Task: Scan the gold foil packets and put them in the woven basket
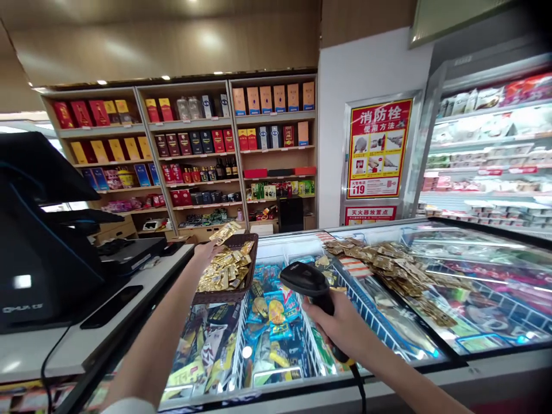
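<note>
Closed around the handle of a black scanner [305,280], my right grip [340,322] holds it upright above the chest freezer [500,359], its head tilted toward the brown basket [219,296]. My left grip [206,253] looks closed on a few gold packets [226,232] at the basket's far side, though the packets hide its fingertips. More packets [226,270] fill the basket, and a loose heap [392,267] lies on the freezer's glass to the right, well apart from it. I judge the handling to be partway: one lot is gathered in the basket, another lies loose, and the few in my left grip are off the pile. Whether the scanner has read any of them, or which lot is finished, I cannot tell from here.
</note>
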The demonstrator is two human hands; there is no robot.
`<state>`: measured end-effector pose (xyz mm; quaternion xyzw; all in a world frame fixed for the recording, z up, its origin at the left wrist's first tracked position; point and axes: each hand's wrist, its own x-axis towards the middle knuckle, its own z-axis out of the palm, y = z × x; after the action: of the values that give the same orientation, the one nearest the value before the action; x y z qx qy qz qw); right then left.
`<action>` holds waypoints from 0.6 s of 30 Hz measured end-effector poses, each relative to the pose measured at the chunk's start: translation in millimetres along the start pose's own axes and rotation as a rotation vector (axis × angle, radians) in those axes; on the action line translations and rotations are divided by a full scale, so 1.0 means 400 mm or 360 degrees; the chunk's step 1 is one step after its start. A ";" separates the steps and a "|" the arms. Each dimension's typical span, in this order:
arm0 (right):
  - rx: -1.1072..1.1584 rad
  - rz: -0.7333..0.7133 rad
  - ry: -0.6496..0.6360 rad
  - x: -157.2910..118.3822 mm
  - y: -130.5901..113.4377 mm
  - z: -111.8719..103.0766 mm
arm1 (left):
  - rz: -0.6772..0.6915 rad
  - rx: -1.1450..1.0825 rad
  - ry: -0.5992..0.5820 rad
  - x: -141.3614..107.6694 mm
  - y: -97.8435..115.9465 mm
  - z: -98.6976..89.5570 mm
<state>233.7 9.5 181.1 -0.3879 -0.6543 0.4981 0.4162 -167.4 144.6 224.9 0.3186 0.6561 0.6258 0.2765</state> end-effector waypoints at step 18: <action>-0.0070 0.0015 0.0090 -0.040 0.029 -0.063 | 0.0774 0.0875 -0.0364 -0.209 -0.154 0.281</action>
<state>264.0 5.2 171.3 -0.4141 -0.6512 0.4744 0.4237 -32.4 152.2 153.4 0.5948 0.6696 0.4343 0.0957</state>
